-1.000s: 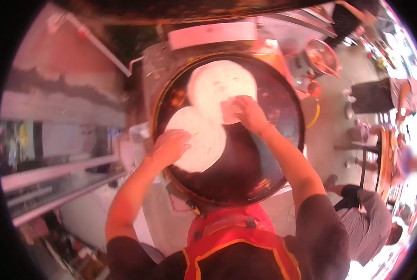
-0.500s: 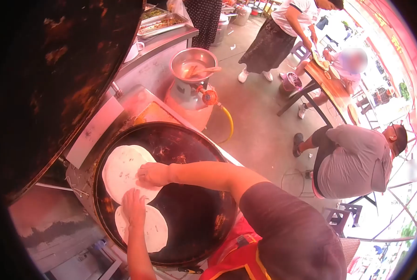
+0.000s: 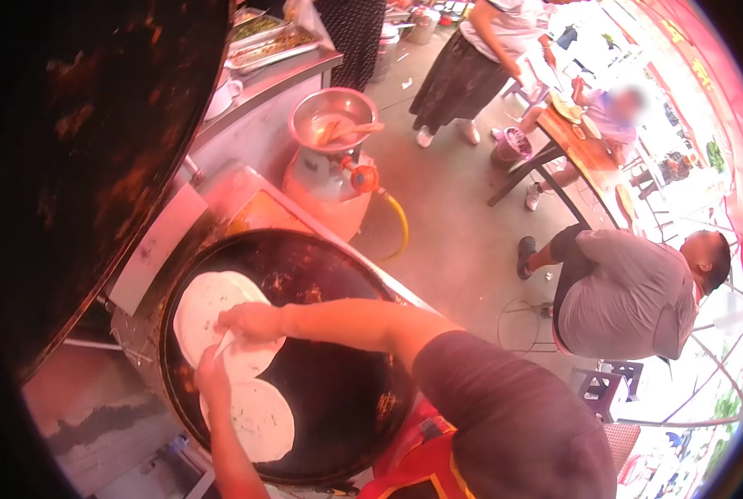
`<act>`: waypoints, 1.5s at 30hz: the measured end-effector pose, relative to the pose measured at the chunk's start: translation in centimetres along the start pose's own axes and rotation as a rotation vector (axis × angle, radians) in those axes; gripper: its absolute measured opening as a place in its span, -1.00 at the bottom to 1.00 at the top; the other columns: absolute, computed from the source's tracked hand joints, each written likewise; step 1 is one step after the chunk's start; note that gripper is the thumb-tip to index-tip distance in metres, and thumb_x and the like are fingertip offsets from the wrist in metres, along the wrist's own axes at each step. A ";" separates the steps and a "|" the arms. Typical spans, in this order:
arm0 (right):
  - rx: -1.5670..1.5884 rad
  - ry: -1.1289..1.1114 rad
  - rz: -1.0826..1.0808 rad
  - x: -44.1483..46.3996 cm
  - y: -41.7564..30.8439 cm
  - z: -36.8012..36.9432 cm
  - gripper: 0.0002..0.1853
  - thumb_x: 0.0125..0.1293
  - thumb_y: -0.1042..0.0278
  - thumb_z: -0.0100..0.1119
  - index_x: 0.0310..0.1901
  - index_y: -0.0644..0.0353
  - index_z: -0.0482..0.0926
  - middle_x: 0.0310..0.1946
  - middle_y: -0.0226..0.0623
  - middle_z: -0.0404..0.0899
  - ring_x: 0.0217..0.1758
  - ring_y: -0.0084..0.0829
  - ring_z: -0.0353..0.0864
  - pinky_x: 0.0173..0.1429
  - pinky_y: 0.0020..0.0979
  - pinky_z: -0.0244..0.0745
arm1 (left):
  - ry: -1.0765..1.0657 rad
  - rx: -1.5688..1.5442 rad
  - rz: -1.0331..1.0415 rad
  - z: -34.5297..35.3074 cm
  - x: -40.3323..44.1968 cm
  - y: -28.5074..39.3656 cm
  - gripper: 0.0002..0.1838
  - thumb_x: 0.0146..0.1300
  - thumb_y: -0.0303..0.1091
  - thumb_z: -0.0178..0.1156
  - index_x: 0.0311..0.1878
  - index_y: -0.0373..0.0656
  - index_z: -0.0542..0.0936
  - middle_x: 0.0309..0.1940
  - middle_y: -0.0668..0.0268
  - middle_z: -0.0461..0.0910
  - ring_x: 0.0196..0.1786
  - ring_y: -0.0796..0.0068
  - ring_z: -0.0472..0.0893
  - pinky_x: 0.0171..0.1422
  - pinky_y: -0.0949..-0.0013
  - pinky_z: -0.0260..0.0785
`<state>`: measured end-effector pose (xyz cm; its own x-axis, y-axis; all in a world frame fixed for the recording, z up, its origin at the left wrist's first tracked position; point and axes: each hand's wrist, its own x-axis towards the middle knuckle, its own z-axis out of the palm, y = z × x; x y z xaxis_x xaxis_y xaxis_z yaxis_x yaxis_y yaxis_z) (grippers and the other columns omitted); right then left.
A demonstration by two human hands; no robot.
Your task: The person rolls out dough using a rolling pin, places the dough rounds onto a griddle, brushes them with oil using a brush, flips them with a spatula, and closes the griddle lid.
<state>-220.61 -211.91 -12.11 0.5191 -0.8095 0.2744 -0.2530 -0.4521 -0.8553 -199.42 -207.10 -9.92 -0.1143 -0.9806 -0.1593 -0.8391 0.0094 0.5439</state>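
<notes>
Two round, pale flatbreads lie on a big dark round griddle [image 3: 346,358]. My right hand [image 3: 252,321] reaches in from the right over the upper flatbread [image 3: 203,303], its fingers closed on that bread's edge. Just below, my left hand [image 3: 213,381] pinches the same edge, and a small fold of dough stands up between the two hands. The lower flatbread [image 3: 263,422] lies flat beside my left forearm, with a few dark specks on it. Some fingertips of both hands are hidden.
A large dark griddle lid [image 3: 97,150] rises at the left. Behind the griddle, a metal bowl [image 3: 334,121] with a wooden utensil sits on a gas cylinder [image 3: 326,187] with a yellow hose. Food trays [image 3: 272,50] stand farther back. Several people are around a wooden table [image 3: 584,154] at right.
My hands have come together at the upper flatbread's lower left edge and lifted a fold of it. My left hand has left the spot where the two breads meet. The camera view has shifted slightly.
</notes>
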 end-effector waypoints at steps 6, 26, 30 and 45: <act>-0.318 -0.150 -0.080 2.8 1.8 1.5 -0.68 0.20 0.34 0.09 -0.02 -0.01 0.66 -0.28 -0.15 0.66 -0.14 -0.09 0.65 -0.03 -0.16 0.51 | 0.224 0.061 0.203 -1.3 0.5 0.7 -0.68 0.23 -0.47 0.11 0.07 -0.14 0.60 -0.01 0.09 0.62 0.09 0.10 0.58 0.18 0.12 0.39; -0.083 -0.282 0.352 -11.8 -7.4 -7.3 -0.69 0.25 0.29 0.21 0.03 0.12 0.61 -0.04 -0.11 0.63 0.04 -0.17 0.61 0.16 -0.29 0.48 | 0.007 0.060 0.722 5.9 -17.8 6.9 -0.76 0.15 -0.27 0.27 -0.15 -0.16 0.64 -0.14 0.22 0.64 -0.07 0.26 0.64 -0.03 0.27 0.50; -0.390 0.215 0.390 -0.2 2.5 -4.7 -0.64 0.12 0.33 0.30 -0.02 0.21 0.56 -0.21 -0.09 0.64 -0.15 -0.02 0.62 -0.04 -0.25 0.53 | 0.257 -0.109 0.422 4.1 -12.7 6.8 -0.78 0.18 -0.35 0.25 -0.11 -0.18 0.64 -0.15 0.21 0.67 -0.11 0.23 0.66 -0.03 0.24 0.51; 0.040 -0.161 -0.060 -0.2 -13.0 1.5 -0.89 0.32 0.45 0.00 -0.16 0.16 0.48 -0.27 -0.12 0.56 -0.23 -0.05 0.62 -0.17 -0.20 0.51 | 0.634 -2.072 -0.336 4.8 -4.4 3.0 -0.75 0.34 -0.31 0.10 -0.08 -0.26 0.63 -0.13 0.11 0.65 -0.05 0.38 0.65 -0.01 0.39 0.48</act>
<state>-216.22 -205.30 -1.74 0.6574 -0.7093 0.2545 -0.1861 -0.4800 -0.8573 -203.96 -201.82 -11.59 0.3757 -0.8207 -0.4305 0.8589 0.1338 0.4944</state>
